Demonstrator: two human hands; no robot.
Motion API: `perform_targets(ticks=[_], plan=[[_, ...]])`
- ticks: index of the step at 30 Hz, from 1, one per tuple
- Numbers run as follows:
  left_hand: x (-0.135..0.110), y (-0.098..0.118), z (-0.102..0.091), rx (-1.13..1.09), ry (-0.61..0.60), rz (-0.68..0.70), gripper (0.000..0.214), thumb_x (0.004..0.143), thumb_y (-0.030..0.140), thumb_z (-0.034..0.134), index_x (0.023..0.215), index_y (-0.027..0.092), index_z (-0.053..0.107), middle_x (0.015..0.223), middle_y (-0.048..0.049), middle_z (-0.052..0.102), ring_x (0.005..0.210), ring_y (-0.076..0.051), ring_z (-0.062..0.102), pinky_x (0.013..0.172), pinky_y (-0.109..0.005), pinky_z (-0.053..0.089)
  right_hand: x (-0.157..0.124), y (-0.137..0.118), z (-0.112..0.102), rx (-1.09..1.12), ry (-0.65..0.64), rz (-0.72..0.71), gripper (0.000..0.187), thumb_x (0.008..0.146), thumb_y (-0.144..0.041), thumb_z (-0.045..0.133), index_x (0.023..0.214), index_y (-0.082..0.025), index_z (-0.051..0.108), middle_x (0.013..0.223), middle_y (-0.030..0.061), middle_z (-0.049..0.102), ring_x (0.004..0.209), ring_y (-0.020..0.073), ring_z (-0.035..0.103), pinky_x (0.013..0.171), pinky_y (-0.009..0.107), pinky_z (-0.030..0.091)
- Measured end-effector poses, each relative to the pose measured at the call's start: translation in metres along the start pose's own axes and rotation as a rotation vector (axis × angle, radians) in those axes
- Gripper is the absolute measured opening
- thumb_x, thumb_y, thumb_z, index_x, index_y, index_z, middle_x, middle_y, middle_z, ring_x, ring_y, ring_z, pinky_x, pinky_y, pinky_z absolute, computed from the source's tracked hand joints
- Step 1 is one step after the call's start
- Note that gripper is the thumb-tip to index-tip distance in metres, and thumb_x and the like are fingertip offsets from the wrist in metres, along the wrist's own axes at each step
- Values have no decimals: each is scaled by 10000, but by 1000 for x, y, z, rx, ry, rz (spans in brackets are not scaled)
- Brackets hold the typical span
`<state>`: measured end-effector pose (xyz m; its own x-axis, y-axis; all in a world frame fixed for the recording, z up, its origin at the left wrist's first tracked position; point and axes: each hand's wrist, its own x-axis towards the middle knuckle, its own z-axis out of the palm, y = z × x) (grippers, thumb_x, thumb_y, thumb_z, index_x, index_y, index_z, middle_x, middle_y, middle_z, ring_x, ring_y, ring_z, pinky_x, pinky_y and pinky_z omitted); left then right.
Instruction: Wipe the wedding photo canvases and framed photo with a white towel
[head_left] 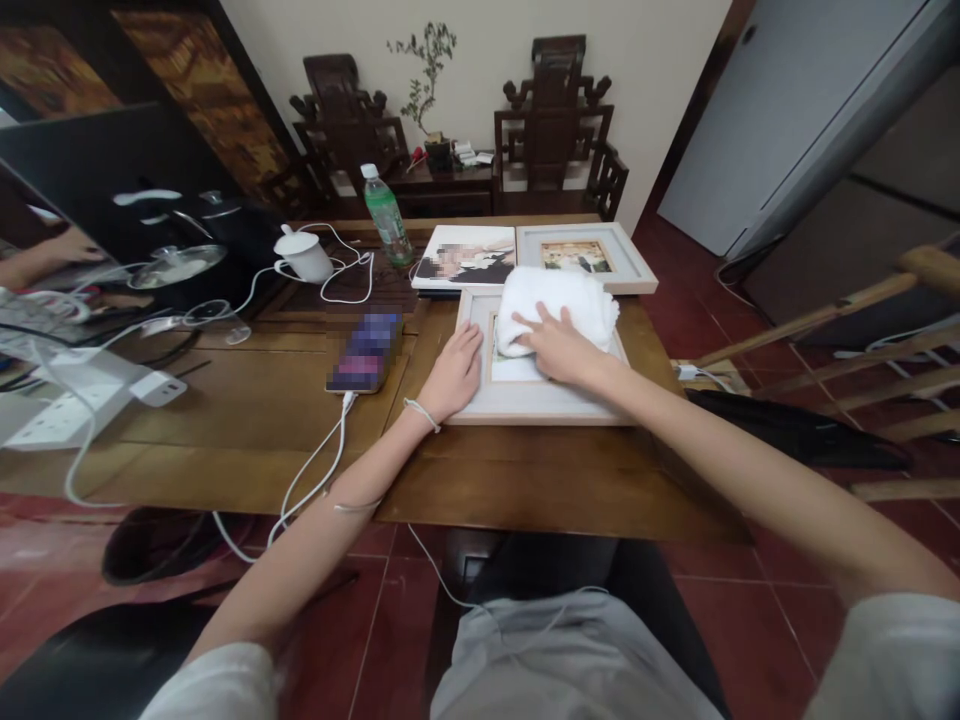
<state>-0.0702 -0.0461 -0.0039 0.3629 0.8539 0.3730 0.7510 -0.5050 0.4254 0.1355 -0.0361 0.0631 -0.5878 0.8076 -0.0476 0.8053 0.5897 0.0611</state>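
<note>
A light picture frame [540, 408] lies flat near the right end of the wooden table, with a cream-bordered picture inside it. My left hand [456, 372] rests along the frame's left edge, its fingers stretched out flat. A folded white towel [570, 290] covers much of the frame's upper part. From above, my right hand [559, 345] holds this towel against the frame, its fingers fanned over the cloth and its thumb out of sight. Just behind lie a second frame [637, 262] with a picture in it and a white-edged photo panel [472, 240].
Left of the frame lies a phone [364, 355] with a charging cable. Beyond it stand a white lidded cup [304, 255] and a green-labelled bottle [388, 220]. A power strip [82, 400], a monitor [135, 190] and another person's hand [71, 245] are far left.
</note>
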Motion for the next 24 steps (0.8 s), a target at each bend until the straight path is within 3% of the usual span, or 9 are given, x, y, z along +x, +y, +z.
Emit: perform_targets(ticks=[3, 6, 8, 10, 13, 15, 20, 24], plan=[[1, 3, 0, -16, 10, -18, 474, 971, 283, 297, 1314, 43, 520, 1442, -179, 479, 1427, -259, 314, 1195, -460, 236, -31, -28, -17, 100, -143, -11, 675, 719, 51, 384, 1312, -203, 586, 1563, 89, 312, 1390, 425, 264, 996, 692, 322], [1, 9, -1, -62, 32, -52, 524, 996, 368, 247, 1304, 56, 535, 1433, -164, 495, 1425, -243, 321, 1195, -450, 231, -56, -48, -35, 207, -267, -99, 651, 698, 56, 400, 1238, -220, 635, 1442, 125, 492, 1275, 365, 459, 922, 566, 448], [0, 13, -4, -106, 45, -80, 562, 1006, 410, 213, 1309, 65, 537, 1434, -153, 497, 1425, -231, 324, 1196, -426, 231, -64, -58, -42, 240, -261, -178, 604, 694, 58, 419, 1175, -210, 668, 1335, 137, 586, 1213, 335, 525, 896, 507, 475], [0, 16, -6, -165, 67, -100, 585, 1012, 440, 184, 1332, 85, 522, 1443, -135, 491, 1417, -219, 342, 1192, -411, 242, -65, -66, -42, 224, -192, -207, 562, 710, 51, 435, 1146, -205, 679, 1351, 125, 578, 1257, 347, 490, 933, 531, 455], [0, 17, -8, -265, 127, -138, 586, 1015, 462, 168, 1372, 121, 484, 1459, -117, 476, 1393, -204, 387, 1181, -401, 268, -50, -73, -32, 139, -131, -181, 545, 751, 20, 453, 1197, -219, 656, 1498, 68, 433, 1384, 384, 323, 1030, 629, 344], [1, 17, -9, -315, 162, -166, 577, 1014, 477, 179, 1391, 146, 465, 1485, -105, 443, 1395, -195, 382, 1182, -399, 265, -31, -70, -22, 78, -95, -170, 502, 780, -9, 464, 1197, -206, 660, 1530, 51, 385, 1414, 382, 262, 1084, 634, 269], [1, 17, -8, -311, 131, -131, 592, 1007, 511, 206, 1419, 143, 422, 1527, -111, 375, 1428, -198, 319, 1198, -402, 213, 24, -40, -1, -13, 98, -77, 434, 843, -58, 464, 1224, -148, 650, 1549, 89, 342, 1429, 379, 224, 1126, 600, 206], [0, 17, -8, -285, 126, -123, 633, 998, 546, 204, 1447, 131, 371, 1540, -133, 345, 1436, -213, 301, 1201, -411, 196, 50, -29, 4, -52, 156, -1, 415, 905, -86, 406, 1252, -116, 631, 1533, 116, 368, 1433, 384, 206, 1135, 586, 188]])
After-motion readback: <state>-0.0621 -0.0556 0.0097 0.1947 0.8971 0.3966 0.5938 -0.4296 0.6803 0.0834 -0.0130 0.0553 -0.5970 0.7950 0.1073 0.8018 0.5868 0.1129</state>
